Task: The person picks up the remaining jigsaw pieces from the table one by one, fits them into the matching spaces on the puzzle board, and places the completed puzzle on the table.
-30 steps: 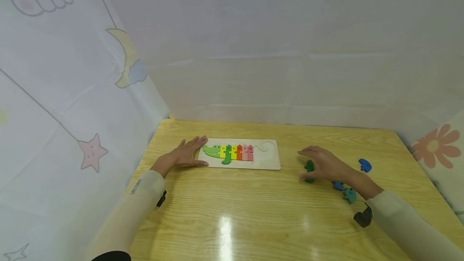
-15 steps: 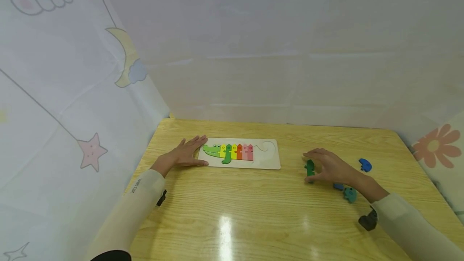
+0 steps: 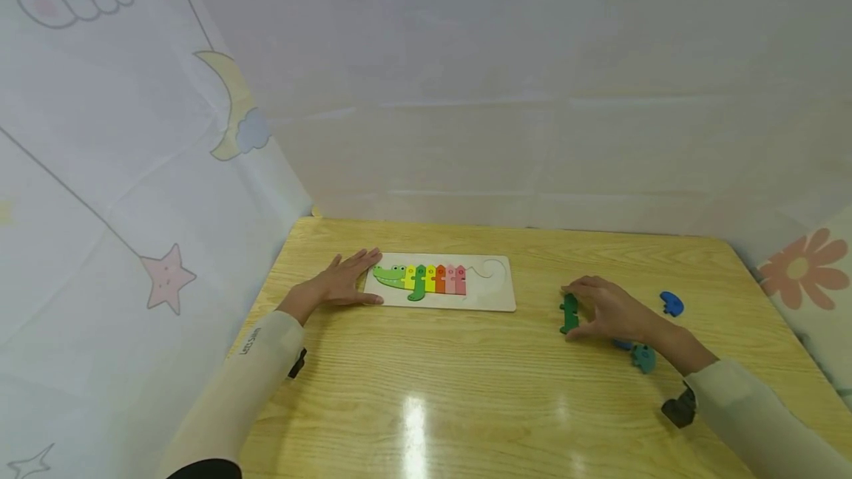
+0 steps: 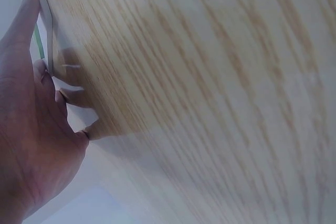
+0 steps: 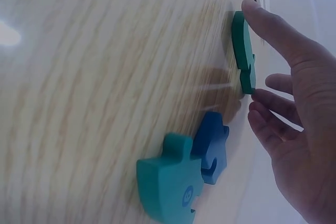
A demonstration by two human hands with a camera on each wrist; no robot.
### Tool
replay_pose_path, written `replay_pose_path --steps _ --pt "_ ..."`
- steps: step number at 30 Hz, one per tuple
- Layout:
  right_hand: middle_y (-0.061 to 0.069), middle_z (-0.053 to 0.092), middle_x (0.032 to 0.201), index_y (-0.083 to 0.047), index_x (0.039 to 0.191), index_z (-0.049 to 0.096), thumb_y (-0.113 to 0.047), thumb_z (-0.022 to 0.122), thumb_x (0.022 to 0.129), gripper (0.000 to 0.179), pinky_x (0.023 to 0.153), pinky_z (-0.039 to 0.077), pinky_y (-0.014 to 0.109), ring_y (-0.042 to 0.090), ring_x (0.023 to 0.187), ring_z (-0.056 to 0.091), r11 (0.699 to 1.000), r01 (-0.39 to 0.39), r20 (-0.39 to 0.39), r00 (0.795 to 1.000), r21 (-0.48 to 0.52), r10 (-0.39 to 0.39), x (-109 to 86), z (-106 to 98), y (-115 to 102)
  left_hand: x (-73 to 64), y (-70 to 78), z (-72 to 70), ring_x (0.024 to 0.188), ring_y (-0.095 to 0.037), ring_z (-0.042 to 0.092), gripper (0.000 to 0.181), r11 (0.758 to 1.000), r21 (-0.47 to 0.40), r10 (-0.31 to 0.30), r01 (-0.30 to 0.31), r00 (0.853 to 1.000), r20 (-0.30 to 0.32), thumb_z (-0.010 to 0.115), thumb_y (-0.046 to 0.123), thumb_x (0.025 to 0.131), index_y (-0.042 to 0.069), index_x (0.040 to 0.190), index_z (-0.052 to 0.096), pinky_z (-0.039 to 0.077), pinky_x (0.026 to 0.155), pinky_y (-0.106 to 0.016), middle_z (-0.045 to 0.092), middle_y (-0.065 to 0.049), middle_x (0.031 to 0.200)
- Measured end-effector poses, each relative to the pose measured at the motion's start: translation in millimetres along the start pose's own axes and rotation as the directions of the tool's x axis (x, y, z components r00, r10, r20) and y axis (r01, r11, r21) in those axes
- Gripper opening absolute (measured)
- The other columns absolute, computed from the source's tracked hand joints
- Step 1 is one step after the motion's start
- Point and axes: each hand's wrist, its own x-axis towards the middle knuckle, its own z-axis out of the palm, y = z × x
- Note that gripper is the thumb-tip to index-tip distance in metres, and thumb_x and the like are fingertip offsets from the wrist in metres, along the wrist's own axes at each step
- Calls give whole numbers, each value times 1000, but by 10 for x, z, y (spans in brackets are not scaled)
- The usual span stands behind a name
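A wooden crocodile puzzle board (image 3: 490,300) lies flat, with a green head and several coloured pieces set in it. My left hand (image 3: 341,283) rests at the board's left end, fingers spread; in the left wrist view the same hand (image 4: 39,114) touches the board's edge. My right hand (image 3: 609,309) pinches a dark green puzzle piece (image 3: 569,313) lengthwise, a fingertip at the far end and the thumb at the near end. In the right wrist view, the green piece (image 5: 241,43) still lies on the table between the thumb and fingers of that hand (image 5: 310,98).
A teal puzzle piece (image 3: 643,358) and a blue piece (image 5: 211,148) lie beside each other below the right wrist. Farther right is a rounded blue piece (image 3: 672,304). Printed cloth walls border the wooden table (image 3: 466,390).
My right hand has shifted slightly right and lowered over the dark green piece, and its thumb and fingers have closed in on the ends. The left hand and board have stayed put.
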Motion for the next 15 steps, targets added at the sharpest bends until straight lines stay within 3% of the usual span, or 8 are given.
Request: replay_pose_path --steps 15 --pt "17 66 124 4 133 69 -51 96 73 85 84 60 52 36 107 68 1000 -3 -6 1000 -20 3 -39 35 38 9 -21 24 165 -33 7 109 1000 -3 8 -8 1000 -13 70 66 94 14 172 14 -1 126 -70 9 -9 179"
